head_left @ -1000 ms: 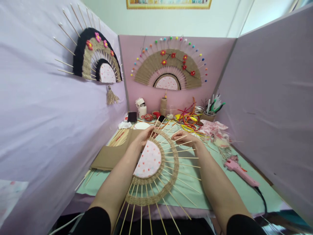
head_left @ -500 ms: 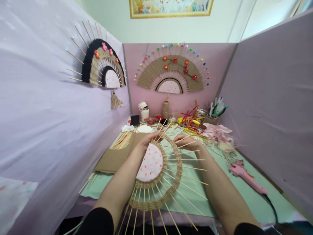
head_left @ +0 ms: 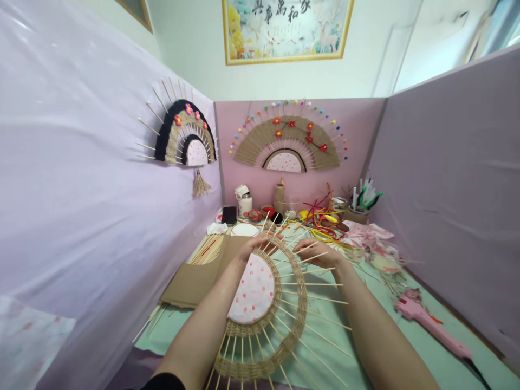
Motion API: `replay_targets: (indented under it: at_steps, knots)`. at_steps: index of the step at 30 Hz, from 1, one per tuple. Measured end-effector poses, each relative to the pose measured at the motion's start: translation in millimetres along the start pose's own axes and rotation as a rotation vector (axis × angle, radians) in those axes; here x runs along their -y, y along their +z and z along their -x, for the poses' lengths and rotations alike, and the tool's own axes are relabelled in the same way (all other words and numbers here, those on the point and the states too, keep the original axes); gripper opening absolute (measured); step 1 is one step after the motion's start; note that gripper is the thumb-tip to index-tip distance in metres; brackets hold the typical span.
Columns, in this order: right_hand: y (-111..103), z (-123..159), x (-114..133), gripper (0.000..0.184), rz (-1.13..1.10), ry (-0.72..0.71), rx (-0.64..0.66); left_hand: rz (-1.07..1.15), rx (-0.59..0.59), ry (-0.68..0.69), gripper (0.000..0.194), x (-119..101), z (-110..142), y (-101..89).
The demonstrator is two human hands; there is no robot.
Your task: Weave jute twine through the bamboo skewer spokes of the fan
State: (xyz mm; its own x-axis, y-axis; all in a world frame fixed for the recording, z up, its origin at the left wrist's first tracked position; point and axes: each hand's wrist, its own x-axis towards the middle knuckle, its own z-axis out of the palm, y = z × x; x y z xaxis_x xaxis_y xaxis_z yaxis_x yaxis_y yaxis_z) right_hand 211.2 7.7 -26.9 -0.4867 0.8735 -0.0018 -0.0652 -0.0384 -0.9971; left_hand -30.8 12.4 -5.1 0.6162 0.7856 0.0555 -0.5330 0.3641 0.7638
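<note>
Held the half-round woven fan (head_left: 303, 303) tilted above the near middle of the desk (head_left: 179, 325), dotted panel (head_left: 255, 290) on its inner side and bare sticks (head_left: 325, 297) radiating past the outer band. Gripped its far end in the left hand (head_left: 260, 246), fingers closed around the weave, partly hidden behind it. Curled the fingers of the right hand (head_left: 314, 253) towards the thumb, just beside the sticks at the fan's far right; could not tell whether anything was pinched there.

Had folded cardboard (head_left: 187, 284) near the desk's left edge, with a stick bundle (head_left: 207, 249) just beyond. Had a pink glue gun (head_left: 434, 325) lying near the right edge, and crumpled dotted cloth (head_left: 368, 233) towards the far right corner. Saw a black phone (head_left: 229, 215) near the far left corner, a white bottle (head_left: 245, 206) beside it, then a twine cone (head_left: 279, 199) and tangled coloured stems (head_left: 320, 211) along the far edge.
</note>
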Motion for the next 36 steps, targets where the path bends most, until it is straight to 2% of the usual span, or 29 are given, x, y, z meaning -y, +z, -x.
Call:
replay_targets:
  at_steps: [4, 9, 15, 25, 28, 32, 36]
  knots:
    - [0.3, 2.5, 3.1, 0.026, -0.085, -0.038, 0.028, -0.003, 0.046, 0.04, 0.02, -0.1, -0.4, -0.9]
    - [-4.9, 6.2, 5.1, 0.027, -0.162, -0.053, 0.013, 0.01, 0.034, 0.016, 0.019, -1.2, -0.1, 1.4]
    - [-12.7, 7.2, 13.9, 0.027, -0.289, -0.138, -0.145, 0.026, -0.02, -0.054, 0.023, -3.7, 2.4, 3.9]
    - [-0.7, 9.1, 31.1, 0.023, -0.271, -0.328, -0.344, -0.095, 0.054, -0.134, 0.042, -5.1, 4.8, -2.3]
    - [-4.6, 16.3, 27.6, 0.025, -0.256, -0.299, -0.347, -0.114, 0.049, -0.114, 0.045, -7.8, 5.5, -4.0]
    - [-8.8, 19.9, 16.5, 0.026, -0.198, -0.175, -0.344, -0.095, -0.007, -0.055, 0.045, -12.4, 6.0, -6.2]
    - [-1.6, 11.6, 5.8, 0.028, -0.127, -0.109, -0.315, -0.05, -0.071, 0.027, 0.043, -14.1, 5.3, -9.2]
